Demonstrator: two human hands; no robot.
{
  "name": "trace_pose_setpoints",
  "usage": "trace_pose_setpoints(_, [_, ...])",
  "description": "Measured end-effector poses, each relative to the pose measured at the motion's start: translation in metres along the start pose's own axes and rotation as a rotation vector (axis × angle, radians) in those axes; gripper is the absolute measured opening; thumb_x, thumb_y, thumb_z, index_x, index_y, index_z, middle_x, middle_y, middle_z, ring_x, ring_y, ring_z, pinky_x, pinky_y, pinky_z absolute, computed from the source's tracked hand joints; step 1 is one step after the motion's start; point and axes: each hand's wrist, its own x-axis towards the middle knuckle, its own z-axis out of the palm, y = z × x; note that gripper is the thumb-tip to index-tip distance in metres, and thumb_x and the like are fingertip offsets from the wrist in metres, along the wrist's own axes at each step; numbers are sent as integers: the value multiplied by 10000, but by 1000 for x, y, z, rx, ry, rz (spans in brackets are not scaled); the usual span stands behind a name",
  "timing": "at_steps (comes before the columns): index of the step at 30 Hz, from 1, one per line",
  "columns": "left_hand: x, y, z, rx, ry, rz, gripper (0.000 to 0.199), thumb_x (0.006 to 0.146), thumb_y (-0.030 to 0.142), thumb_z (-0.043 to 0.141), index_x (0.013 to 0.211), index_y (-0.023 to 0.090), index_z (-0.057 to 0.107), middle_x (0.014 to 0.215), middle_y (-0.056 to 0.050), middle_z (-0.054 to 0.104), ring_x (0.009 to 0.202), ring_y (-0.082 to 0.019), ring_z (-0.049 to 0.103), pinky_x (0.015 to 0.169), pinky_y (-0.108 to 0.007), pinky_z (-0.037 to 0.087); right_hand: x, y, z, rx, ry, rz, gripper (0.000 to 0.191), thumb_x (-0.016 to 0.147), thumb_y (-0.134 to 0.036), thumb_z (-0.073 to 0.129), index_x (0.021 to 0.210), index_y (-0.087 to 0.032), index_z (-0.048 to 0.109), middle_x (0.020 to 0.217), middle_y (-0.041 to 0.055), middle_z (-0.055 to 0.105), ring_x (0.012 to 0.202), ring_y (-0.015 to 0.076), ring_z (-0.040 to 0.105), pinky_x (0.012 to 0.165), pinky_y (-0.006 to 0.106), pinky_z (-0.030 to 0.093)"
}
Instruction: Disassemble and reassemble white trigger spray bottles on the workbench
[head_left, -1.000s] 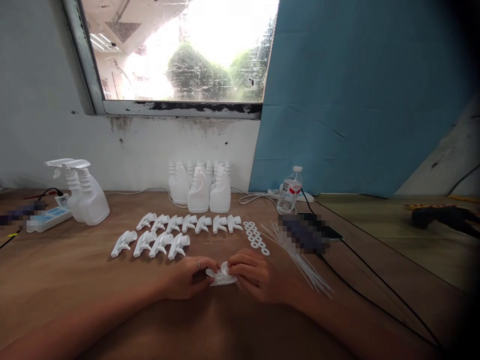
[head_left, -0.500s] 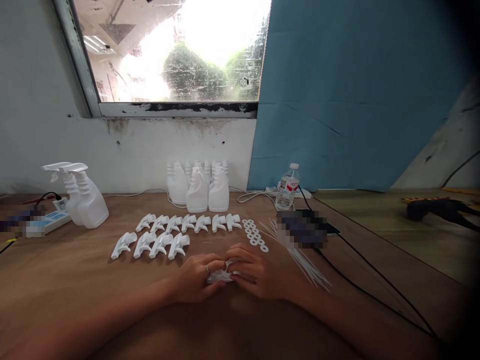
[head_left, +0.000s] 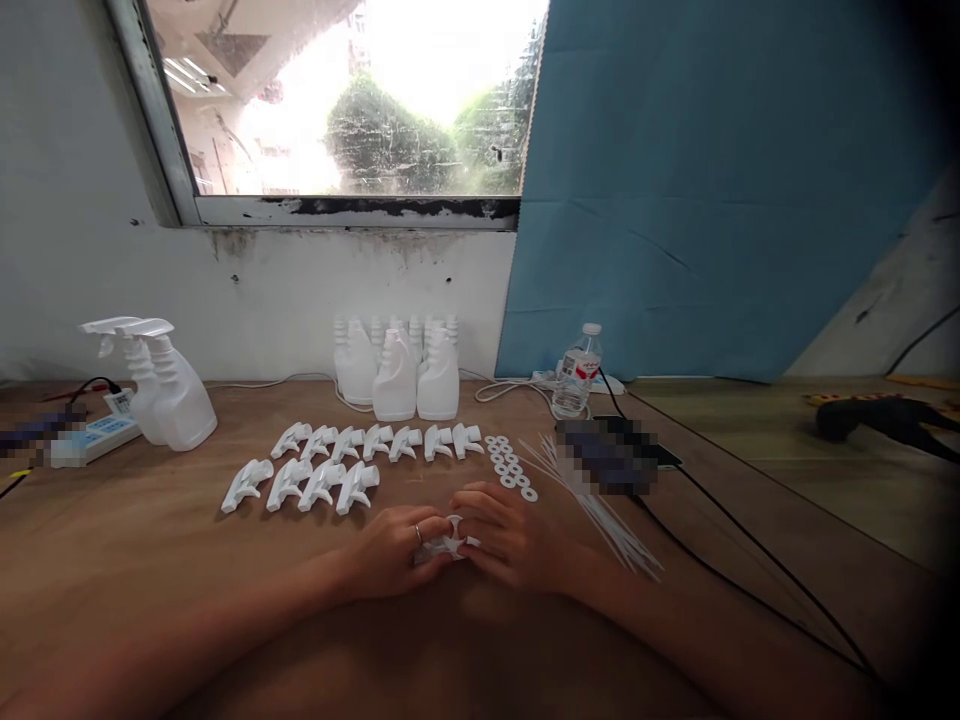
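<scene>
Both hands meet low in the middle of the view over the brown table. My left hand, with a ring on one finger, grips a white spray head from the left. From the right, my right hand has its bent fingers on the same piece, with a small white ring between the fingertips. The fingers cover much of the spray head. Beyond the hands, several white spray heads lie in two rows. Several flat white washers lie just past my right hand.
White bottles stand against the wall; two with spray tops stand left beside a power strip. Thin white tubes, a water bottle, a blurred device and black cables lie to the right.
The fingers have shifted slightly around the spray head, and the small white ring between them shows more clearly. The camera view has moved a little.
</scene>
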Motion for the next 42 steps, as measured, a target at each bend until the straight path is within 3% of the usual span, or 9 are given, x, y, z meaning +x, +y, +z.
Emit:
trace_pose_setpoints(8, [-2,-3,3,5,12,3,274,881,278,559,1141,193,534,1051,-66,687,920,-195,662,804,-296,517,-2,2,-2,61,-92,52,153,936,-217,506,995,-137,621,1093,125,575,1023,189,557,886,330,489])
trace_pose_setpoints(17, [-2,-2,0,-53,-35,-22,283,895,277,545,1161,181,550,1031,-77,677,908,-182,654,797,-273,513,3,0,-2,232,-34,66,137,913,-95,477,915,-137,608,966,98,575,975,184,526,833,326,497])
trace_pose_setpoints(25, [-1,-2,-1,-68,-52,-37,224,894,256,541,1105,184,555,1036,-67,656,880,-177,639,763,-264,499,-1,-12,2,-123,-51,166,154,887,-193,515,1005,-127,591,1272,161,513,1208,308,432,985,526,397])
trace_pose_setpoints(30, [-1,-3,1,-49,-43,1,199,908,262,526,1088,184,555,1015,-72,657,882,-181,640,762,-264,498,0,-18,3,-19,-140,213,259,888,-154,473,1125,-99,561,1348,170,452,1267,269,397,1057,442,395])
trace_pose_setpoints(34, [-3,-4,3,-16,-16,11,202,899,271,536,1078,180,561,963,-71,658,826,-174,637,721,-257,496,0,-12,-2,133,-162,234,350,910,-188,484,1255,-149,531,1295,137,490,1245,217,437,1058,376,417])
trace_pose_setpoints(42, [-1,0,-2,-56,-68,-36,257,898,255,528,1149,201,536,1104,-77,635,967,-180,630,837,-273,501,4,-8,-7,171,-173,180,293,918,-198,482,1198,-148,555,1166,129,569,1131,207,512,989,373,469])
